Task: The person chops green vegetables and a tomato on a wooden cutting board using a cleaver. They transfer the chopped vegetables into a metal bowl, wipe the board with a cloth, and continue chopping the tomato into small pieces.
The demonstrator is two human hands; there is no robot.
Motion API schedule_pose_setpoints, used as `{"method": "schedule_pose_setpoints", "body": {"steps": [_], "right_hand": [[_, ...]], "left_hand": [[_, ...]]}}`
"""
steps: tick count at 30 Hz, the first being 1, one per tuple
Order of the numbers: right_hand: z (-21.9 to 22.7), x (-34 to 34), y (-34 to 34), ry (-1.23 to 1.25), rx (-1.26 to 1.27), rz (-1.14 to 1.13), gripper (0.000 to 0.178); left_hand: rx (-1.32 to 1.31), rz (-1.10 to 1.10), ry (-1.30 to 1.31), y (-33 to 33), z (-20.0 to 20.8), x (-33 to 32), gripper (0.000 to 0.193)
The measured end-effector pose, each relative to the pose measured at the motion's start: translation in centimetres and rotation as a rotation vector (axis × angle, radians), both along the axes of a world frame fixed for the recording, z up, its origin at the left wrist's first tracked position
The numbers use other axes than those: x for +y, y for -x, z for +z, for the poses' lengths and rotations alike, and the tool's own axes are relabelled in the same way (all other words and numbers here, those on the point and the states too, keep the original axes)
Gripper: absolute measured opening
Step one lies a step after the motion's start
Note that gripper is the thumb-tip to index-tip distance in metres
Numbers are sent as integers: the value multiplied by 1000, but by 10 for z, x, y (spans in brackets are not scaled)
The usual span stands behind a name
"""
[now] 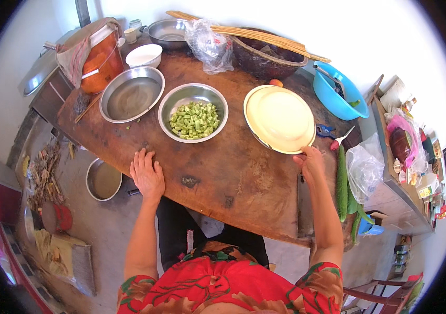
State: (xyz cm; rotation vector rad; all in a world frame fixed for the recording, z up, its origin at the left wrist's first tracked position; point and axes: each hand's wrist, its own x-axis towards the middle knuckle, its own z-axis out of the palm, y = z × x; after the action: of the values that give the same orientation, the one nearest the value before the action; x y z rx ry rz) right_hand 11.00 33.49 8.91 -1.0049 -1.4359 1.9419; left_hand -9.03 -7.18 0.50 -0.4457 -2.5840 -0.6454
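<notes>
My left hand (148,175) lies flat on the near left edge of the wooden table, fingers apart, with nothing in it. At the right, my right hand (312,161) pinches the near rim of a round cream-yellow enamel plate (279,118). Whether the plate rests on the table or is slightly raised, I cannot tell. Between my hands and farther back stands a steel bowl (166,121) holding chopped green vegetable pieces (196,120). To its left, a wider steel basin (109,107) contains water.
Behind are a white bowl (144,55), an orange bucket (102,65), a plastic bag (210,47) and a dark basin (265,63) with long sticks on top. On the right sit a blue basin (333,91), a blue peeler (325,131), a red-handled knife (341,138) and long cucumbers (342,183).
</notes>
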Motion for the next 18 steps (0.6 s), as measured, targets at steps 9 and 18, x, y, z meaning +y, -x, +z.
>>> {"method": "schedule_pose_setpoints", "body": {"steps": [9,18], "right_hand": [[-9,3,67,14,76,40,17],[-13,-3,116,84,172,76,16]], "left_hand": [[-24,-10,8,-1,0,-1,34],[-27,-23,21,-2,4,2,33]]}}
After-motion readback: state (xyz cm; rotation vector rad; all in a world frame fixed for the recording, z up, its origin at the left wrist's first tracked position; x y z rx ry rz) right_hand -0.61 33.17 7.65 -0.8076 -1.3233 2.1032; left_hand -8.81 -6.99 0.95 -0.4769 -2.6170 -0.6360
